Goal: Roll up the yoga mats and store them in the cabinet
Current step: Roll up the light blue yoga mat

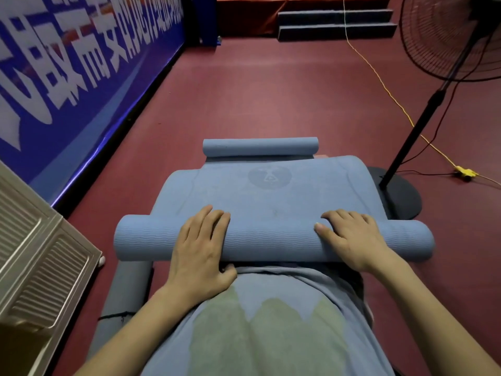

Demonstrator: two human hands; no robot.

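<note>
A blue yoga mat [271,191] lies on the red floor in front of me, its near end wound into a thick roll [271,242] across the view. My left hand [202,245] lies over the left part of the roll, fingers curved over its top. My right hand [352,240] lies over the right part the same way, thumb pointing inward. The flat part of the mat carries a round emblem. Its far end curls into a small roll [260,146]. A grey rolled mat [122,302] lies on the floor by my left forearm.
A beige metal cabinet [35,267] stands at the left. A blue banner wall [81,77] runs along the left side. A standing fan's black base [401,196] and pole sit right of the mat, with a yellow cable [379,77] and plug on the floor. Steps [336,23] rise at the back.
</note>
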